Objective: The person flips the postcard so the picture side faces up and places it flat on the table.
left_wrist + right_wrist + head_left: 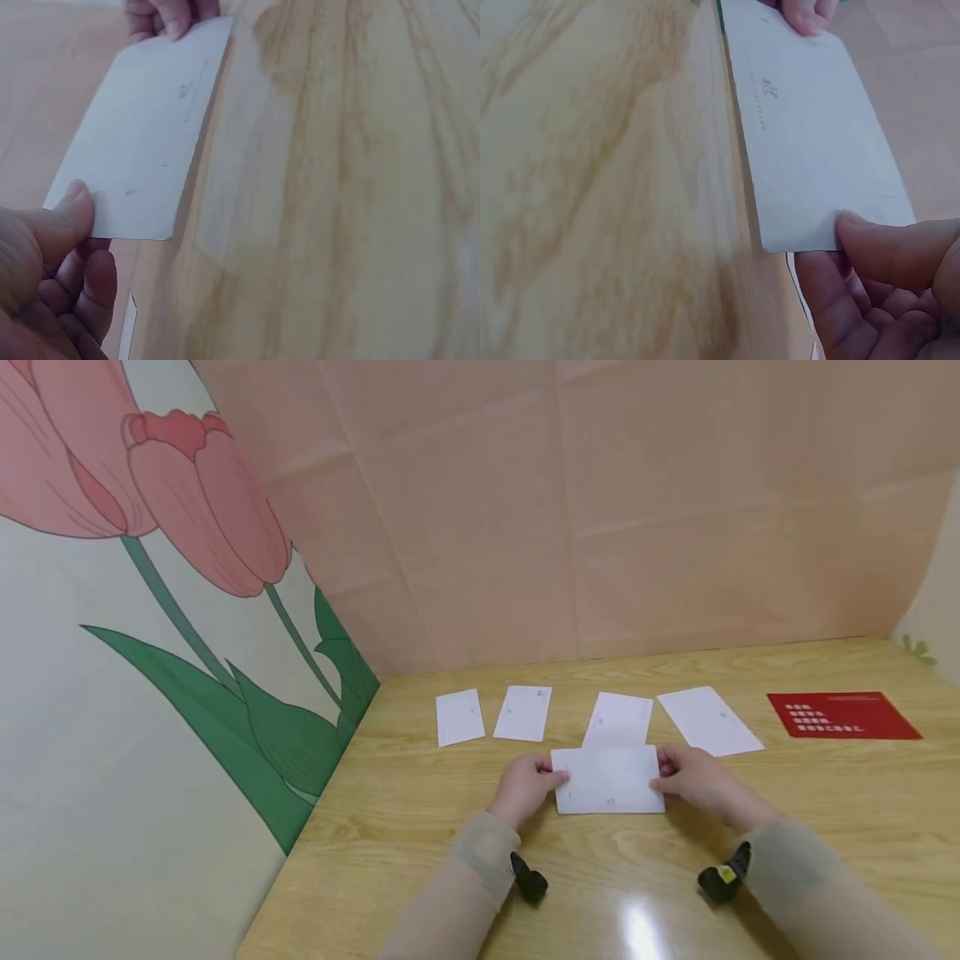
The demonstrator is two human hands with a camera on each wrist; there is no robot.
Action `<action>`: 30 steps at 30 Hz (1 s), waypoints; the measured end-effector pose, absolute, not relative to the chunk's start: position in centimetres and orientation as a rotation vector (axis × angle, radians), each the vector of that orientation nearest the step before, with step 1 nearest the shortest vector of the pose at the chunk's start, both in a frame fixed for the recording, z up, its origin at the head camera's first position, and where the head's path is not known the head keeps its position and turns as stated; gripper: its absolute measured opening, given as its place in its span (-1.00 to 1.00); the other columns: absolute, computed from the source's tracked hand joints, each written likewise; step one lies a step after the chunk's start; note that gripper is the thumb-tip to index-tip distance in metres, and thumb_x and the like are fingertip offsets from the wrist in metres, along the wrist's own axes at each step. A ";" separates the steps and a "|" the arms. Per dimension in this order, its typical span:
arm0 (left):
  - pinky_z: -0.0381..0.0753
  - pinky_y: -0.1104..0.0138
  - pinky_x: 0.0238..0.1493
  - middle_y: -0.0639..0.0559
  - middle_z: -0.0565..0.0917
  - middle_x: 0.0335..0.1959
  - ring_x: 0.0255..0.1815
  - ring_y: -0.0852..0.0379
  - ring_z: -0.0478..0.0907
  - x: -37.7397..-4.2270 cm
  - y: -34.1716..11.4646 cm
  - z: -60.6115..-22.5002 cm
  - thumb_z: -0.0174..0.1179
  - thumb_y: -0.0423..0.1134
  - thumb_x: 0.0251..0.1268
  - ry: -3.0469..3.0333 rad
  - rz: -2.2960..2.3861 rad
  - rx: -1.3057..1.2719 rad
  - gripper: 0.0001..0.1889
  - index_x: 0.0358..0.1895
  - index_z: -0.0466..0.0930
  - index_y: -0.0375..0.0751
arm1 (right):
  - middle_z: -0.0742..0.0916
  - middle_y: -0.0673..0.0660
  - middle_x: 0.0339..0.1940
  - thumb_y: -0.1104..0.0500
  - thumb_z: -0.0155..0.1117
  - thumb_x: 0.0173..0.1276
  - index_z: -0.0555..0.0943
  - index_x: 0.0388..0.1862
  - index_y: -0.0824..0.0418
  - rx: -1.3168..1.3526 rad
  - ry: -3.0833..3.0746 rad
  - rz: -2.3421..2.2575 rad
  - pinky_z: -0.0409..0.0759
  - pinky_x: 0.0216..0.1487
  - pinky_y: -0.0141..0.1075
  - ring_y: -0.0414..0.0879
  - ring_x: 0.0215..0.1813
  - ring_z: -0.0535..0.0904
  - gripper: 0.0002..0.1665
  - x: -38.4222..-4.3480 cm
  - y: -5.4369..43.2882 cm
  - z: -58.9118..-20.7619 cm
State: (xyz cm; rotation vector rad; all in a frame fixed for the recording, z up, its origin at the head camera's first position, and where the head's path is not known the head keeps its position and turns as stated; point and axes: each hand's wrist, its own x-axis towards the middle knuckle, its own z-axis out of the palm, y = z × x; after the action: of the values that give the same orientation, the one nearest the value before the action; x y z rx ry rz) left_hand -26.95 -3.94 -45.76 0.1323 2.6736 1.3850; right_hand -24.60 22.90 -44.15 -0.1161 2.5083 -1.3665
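Note:
A white card point(609, 781) with small faint print is held sideways between both hands, close over the table. My left hand point(525, 789) pinches its left end, thumb on the upper face and fingers curled beneath, as the left wrist view shows on the card point(142, 135). At the other end my right hand point(708, 783) pinches it the same way; its thumb point(892, 251) lies on the card's face in the right wrist view. The card overlaps the lower edge of another white card point(618, 717) in the head view.
On the wooden table point(420, 827) lie more white cards: two at the left, a card point(460, 718) and a card point(523, 712), and a tilted card point(711, 720) at the right. Farther right is a red card point(843, 716) with white print. A pinkish cloth point(600, 527) hangs behind.

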 end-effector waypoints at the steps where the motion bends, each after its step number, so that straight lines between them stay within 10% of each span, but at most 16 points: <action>1: 0.40 0.35 -0.34 0.16 0.57 -0.48 -0.43 0.19 0.42 -27.0 -4.0 -45.7 0.36 -0.08 0.17 2.671 1.405 0.113 -0.81 -0.42 0.65 -0.10 | 0.50 0.18 -0.27 0.25 0.30 0.31 0.44 -0.09 0.36 -0.121 2.520 -1.365 0.56 -0.24 -0.23 0.03 -0.20 0.43 -0.71 -24.7 22.8 -44.1; 15: 0.49 0.29 -0.11 0.13 0.66 -0.29 -0.23 0.21 0.50 -27.0 -4.5 -44.5 0.29 -0.13 0.26 2.439 1.714 0.045 -0.82 -0.21 0.71 -0.16 | 0.57 0.19 -0.22 0.25 0.28 0.33 0.47 -0.10 0.31 -0.181 2.713 -1.388 0.54 -0.23 -0.21 0.05 -0.18 0.45 -0.76 -24.5 22.4 -42.9; 23: 0.51 0.30 -0.28 0.08 0.60 -0.57 -0.52 0.20 0.49 -26.6 -4.8 -44.0 0.21 -0.09 0.33 2.295 1.873 0.089 -0.73 -0.27 0.72 -0.26 | 0.61 0.15 -0.30 0.25 0.26 0.36 0.50 -0.20 0.28 -0.262 2.854 -1.380 0.50 -0.31 -0.27 0.01 -0.25 0.47 -0.86 -24.2 22.2 -42.6; 30: 0.44 0.23 -0.07 0.02 0.73 -0.41 -0.45 0.18 0.57 -26.5 -5.1 -43.9 0.06 0.07 0.41 2.217 1.888 0.111 -0.56 -0.32 0.71 -0.26 | 0.59 0.11 -0.39 0.29 0.27 0.32 0.50 -0.31 0.25 -0.303 2.995 -1.329 0.42 -0.41 -0.30 -0.01 -0.32 0.42 -0.89 -24.0 22.0 -42.6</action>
State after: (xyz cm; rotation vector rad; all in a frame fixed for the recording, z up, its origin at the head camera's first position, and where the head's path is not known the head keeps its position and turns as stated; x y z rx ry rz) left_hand -26.50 -5.06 -43.85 0.1113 2.2172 1.8879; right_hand -24.03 22.00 -42.55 -0.3032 2.9948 -1.3293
